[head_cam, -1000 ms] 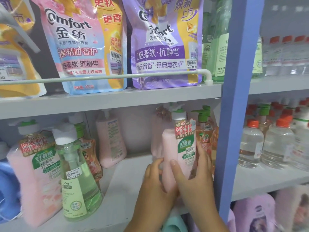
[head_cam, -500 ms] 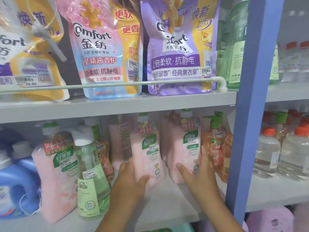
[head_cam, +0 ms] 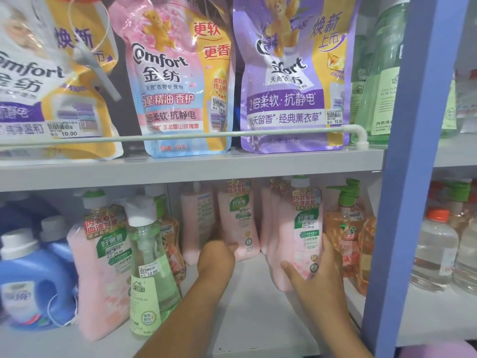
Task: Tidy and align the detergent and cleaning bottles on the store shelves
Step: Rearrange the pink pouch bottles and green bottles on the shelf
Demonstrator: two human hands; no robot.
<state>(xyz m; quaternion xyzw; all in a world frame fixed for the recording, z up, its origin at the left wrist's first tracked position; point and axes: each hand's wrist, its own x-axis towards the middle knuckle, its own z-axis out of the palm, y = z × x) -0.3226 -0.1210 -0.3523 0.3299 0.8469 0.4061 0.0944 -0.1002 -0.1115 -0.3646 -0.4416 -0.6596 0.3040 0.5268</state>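
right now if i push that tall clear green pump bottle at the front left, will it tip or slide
The tall clear green pump bottle probably tips before it slides: it is narrow, with a pump head high up. It looks mostly full, so likely fairly heavy. The smooth plastic may be slippery. It stands near the grey shelf's front edge, so push low.

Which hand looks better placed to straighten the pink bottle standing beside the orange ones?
The right hand: it already holds that pink bottle around its lower body. The left hand reaches further back, at another pink bottle.

Both forearms bare; sleeves, seemingly, out of view.
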